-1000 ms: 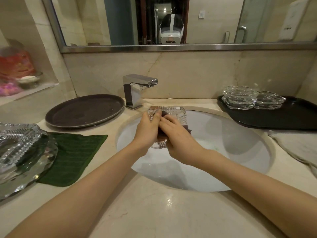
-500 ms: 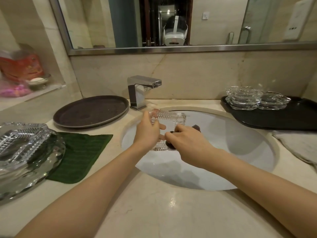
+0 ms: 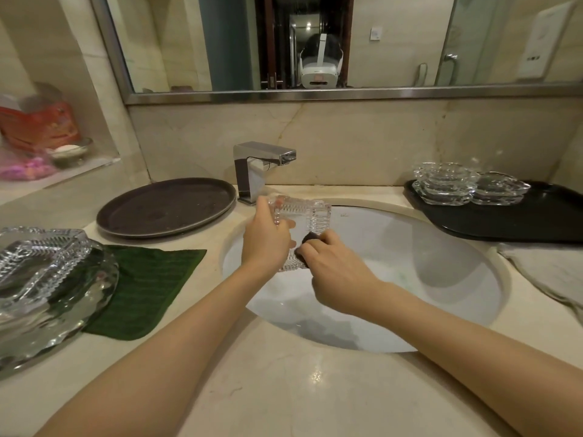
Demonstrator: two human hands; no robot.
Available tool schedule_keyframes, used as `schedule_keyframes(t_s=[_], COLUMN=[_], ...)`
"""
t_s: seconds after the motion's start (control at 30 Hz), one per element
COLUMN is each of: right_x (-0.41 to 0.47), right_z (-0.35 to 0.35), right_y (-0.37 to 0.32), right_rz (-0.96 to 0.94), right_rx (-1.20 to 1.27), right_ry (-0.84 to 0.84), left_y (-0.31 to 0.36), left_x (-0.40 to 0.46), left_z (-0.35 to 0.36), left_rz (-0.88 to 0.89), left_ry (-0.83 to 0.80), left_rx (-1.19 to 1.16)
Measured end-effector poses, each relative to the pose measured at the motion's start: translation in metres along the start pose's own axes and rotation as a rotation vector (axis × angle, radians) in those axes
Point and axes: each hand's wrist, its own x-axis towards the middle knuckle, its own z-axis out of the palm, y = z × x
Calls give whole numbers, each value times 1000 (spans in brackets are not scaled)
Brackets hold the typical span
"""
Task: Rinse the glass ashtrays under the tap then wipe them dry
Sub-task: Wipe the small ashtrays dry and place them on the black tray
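So from my feed, the left hand (image 3: pixel 266 239) is wrapped around the left edge of a square ribbed clear glass ashtray (image 3: pixel 303 220), fingers closed on it, holding it tilted up over the far left part of the white oval sink basin (image 3: pixel 441 279), just near of the square chrome tap (image 3: pixel 257 167). I can't see any water coming out of the spout. The right hand (image 3: pixel 334 272) is curled shut around a small dark brown pad or cloth (image 3: pixel 307 247), pressed against the near right side of that ashtray; most of the pad is hidden in the fist, so I can't tell exactly what it is. Basin itself looks bare apart from shadows. Containers: the round dark brown tray (image 3: pixel 164 208) on the left, beside the tap, has nothing on it. The black tray (image 3: pixel 520 219) on the far right holds a stack of clear glass ashtrays (image 3: pixel 444 184) with another clear glass piece (image 3: pixel 500 189) touching it on the right. Near left there's a big cut-glass dish (image 3: pixel 47 285) with something chunky and glassy sitting in it, resting partly on a green cloth (image 3: pixel 145 288) spread on the beige marble counter (image 3: pixel 284 389). A pale grey towel (image 3: pixel 549 272) lies on the right edge, near of the black tray.
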Motion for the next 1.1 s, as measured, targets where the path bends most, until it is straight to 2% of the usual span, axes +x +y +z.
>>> schedule_keyframes(t_s=[0.07,0.13,0.2,0.23,0.3,0.37,0.47,0.53,0.6,0.63,0.67,0.73,0.77,0.8,0.83,0.9,1.0,1.1], right_x=[0,2,2,0,-2,0,2,3,4,5,5,3,3,3,3,5,4,-1], right_z=[-2,-8,-9,-9,-7,-4,-1,-3,-9,-11,-12,-20,-27,-33,-37,-46,-47,-45], right_y=[-9,-17,-21,-21,-15,0,24,32,40,43,44,44,40,37,36,35,32,32], right_rz=[81,146,116,73,-30,-163,-215,-263,-255,-190,-88,196,313,378,408,423,466,509], right_rx=[202,511,691,704,582,287,-84,-217,-233,-171,-10,568,892,1171,1349,1541,1701,1690], right_ry=[-11,17,56,67,127,260,388,467,576,637,670,612,514,443,422,406,341,252], left_y=[-1,-1,1,3,6,6,4,3,3,3,2,3,5,7,10,16,24,21], left_x=[-1,-3,-3,-3,-1,1,3,3,5,6,6,5,3,2,2,1,-7,-5], left_z=[-1,0,0,0,0,-2,-4,-5,-6,-7,-7,-7,-6,-5,-4,-4,-1,1], left_rz=[47,83,68,42,-10,-50,-123,-174,-246,-276,-303,-347,-362,-372,-382,-411,-387,-368], left_ry=[55,89,98,98,121,162,160,127,79,51,19,-55,-88,-117,-139,-192,-272,-213], left_rx=[31,2,-141,-223,-340,-402,-418,-437,-490,-524,-554,-631,-677,-715,-746,-790,-772,-706])
